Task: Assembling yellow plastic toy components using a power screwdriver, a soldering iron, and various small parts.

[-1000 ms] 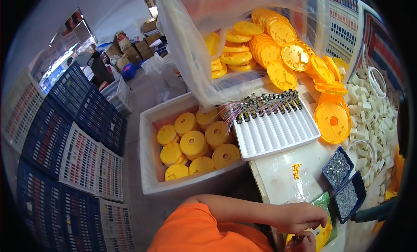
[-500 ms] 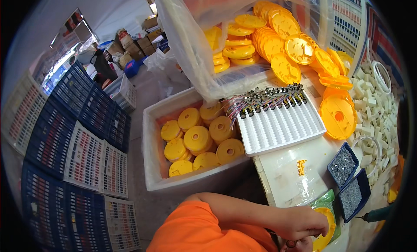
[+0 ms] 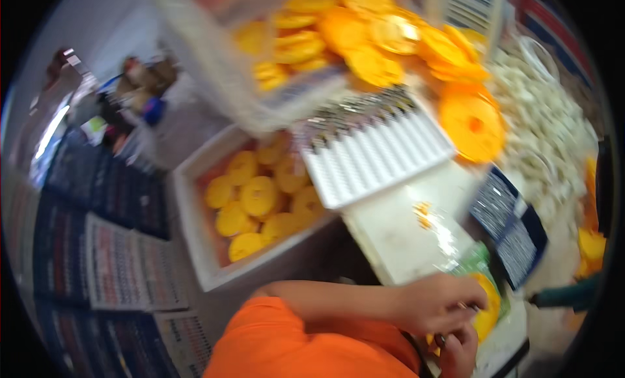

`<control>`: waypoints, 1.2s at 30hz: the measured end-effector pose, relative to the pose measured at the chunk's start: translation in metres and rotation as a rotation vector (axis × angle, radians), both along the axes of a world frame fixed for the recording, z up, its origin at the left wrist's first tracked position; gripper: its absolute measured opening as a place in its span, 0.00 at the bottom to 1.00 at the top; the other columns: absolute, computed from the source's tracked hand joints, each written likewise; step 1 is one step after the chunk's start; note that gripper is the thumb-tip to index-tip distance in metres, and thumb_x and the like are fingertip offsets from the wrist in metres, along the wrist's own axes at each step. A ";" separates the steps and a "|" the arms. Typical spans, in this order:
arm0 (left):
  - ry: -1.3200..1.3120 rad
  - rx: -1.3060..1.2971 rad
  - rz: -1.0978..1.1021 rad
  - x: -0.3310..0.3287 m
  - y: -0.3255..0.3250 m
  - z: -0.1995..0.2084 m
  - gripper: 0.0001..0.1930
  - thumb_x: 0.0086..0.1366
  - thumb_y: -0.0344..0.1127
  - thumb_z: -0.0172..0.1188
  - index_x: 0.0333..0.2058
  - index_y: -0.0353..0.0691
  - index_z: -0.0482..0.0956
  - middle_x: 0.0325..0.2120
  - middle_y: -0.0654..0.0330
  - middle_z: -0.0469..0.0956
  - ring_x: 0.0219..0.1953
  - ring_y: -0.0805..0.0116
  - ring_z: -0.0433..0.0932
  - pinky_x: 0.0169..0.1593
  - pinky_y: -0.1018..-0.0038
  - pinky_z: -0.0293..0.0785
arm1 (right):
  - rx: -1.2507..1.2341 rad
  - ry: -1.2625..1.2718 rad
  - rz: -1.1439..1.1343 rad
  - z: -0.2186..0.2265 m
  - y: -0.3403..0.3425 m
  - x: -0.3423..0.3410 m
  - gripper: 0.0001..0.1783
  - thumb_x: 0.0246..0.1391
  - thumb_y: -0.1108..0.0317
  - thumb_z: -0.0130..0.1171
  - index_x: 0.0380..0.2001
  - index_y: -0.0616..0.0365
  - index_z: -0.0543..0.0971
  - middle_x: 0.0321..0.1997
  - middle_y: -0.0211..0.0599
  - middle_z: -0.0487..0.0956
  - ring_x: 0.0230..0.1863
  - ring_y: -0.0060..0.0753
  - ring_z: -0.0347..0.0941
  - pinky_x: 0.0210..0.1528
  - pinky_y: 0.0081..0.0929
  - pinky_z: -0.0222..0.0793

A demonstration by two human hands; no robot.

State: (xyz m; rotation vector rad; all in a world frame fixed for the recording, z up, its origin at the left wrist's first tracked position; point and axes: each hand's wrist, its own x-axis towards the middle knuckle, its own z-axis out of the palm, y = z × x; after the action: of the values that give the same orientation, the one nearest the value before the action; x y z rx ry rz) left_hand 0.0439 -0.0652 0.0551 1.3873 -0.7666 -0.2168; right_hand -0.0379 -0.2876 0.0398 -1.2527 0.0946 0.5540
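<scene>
Blurred view. The left hand [image 3: 437, 304] is closed over a yellow disc [image 3: 487, 306] at the near edge of the white tabletop [image 3: 390, 235]; the right hand [image 3: 459, 349] lies just beneath, its grip indistinct. Behind stand a white ridged tray [image 3: 374, 160] and a white bin [image 3: 195, 248] of yellow spools [image 3: 258, 196].

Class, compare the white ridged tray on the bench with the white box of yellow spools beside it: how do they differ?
The ridged tray is shallow and grooved; the box is deep with plain walls. The tray lies on the bench; the box sits lower, left of it. The box holds yellow spools. Both are white.
</scene>
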 end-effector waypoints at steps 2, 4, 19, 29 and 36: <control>-0.010 -0.027 0.092 0.005 0.007 -0.005 0.13 0.68 0.27 0.61 0.51 0.35 0.78 0.44 0.52 0.81 0.44 0.57 0.83 0.46 0.67 0.79 | -0.143 -0.164 -0.067 0.008 -0.007 0.005 0.10 0.51 0.75 0.62 0.39 0.64 0.80 0.38 0.43 0.80 0.42 0.37 0.78 0.48 0.31 0.72; 0.152 0.010 0.071 0.008 0.014 -0.002 0.13 0.69 0.25 0.61 0.51 0.35 0.79 0.45 0.56 0.80 0.46 0.68 0.80 0.47 0.73 0.78 | -0.391 -0.384 -0.190 0.024 0.001 0.015 0.09 0.48 0.76 0.66 0.34 0.61 0.80 0.36 0.40 0.81 0.39 0.35 0.79 0.44 0.29 0.72; 0.607 0.375 0.104 0.042 0.006 -0.046 0.15 0.70 0.28 0.62 0.53 0.35 0.75 0.39 0.64 0.75 0.29 0.84 0.73 0.31 0.83 0.71 | -1.201 -0.982 0.017 -0.017 0.006 0.053 0.11 0.48 0.69 0.72 0.36 0.56 0.83 0.48 0.40 0.78 0.51 0.47 0.74 0.53 0.42 0.71; -0.492 0.570 0.311 0.143 -0.023 -0.028 0.13 0.62 0.34 0.67 0.44 0.37 0.81 0.43 0.55 0.80 0.48 0.53 0.79 0.51 0.60 0.74 | -1.200 -0.965 0.019 -0.025 0.006 0.048 0.12 0.48 0.68 0.72 0.36 0.56 0.83 0.48 0.41 0.81 0.51 0.47 0.77 0.55 0.43 0.72; -0.866 0.950 0.341 0.213 -0.046 -0.064 0.07 0.59 0.36 0.69 0.36 0.45 0.85 0.40 0.62 0.80 0.50 0.58 0.76 0.55 0.61 0.69 | -1.149 -1.176 -0.343 0.013 -0.038 0.029 0.13 0.49 0.76 0.65 0.41 0.58 0.81 0.46 0.45 0.81 0.48 0.51 0.77 0.52 0.42 0.74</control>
State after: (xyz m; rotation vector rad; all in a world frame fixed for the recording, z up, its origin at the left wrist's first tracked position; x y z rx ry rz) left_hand 0.2567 -0.1112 -0.0087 2.5553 -1.1738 0.3793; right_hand -0.0092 -0.3255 0.0533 -2.4271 -0.4164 -0.7244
